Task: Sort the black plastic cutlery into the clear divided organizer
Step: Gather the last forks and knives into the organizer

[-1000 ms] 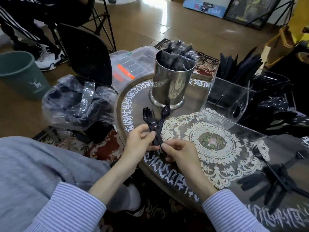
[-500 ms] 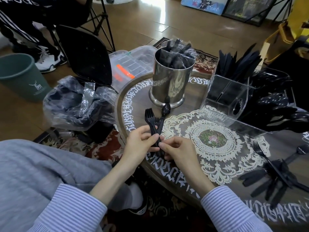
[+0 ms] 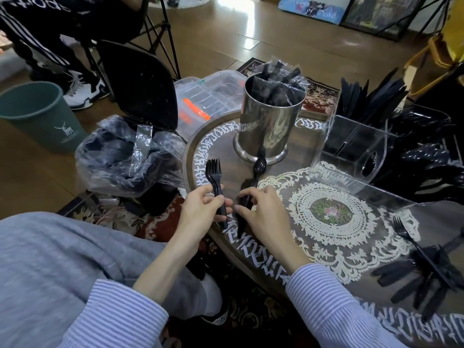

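Round table (image 3: 288, 169): left hand (image 3: 200, 212) grips forks (image 3: 214, 172); right hand (image 3: 261, 212) 1 spoon (image 3: 259, 165).

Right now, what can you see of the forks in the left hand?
The forks are a small nested stack of black, glossy plastic ones, count unclear. Their tines point up and away, fanned slightly, over the table's edge. The left hand grips their handles, whose ends stick out below the fingers. They stand apart from the cutlery in the right hand.

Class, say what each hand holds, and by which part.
Left hand grips stacked forks by their handles; right hand holds a spoon by its handle.
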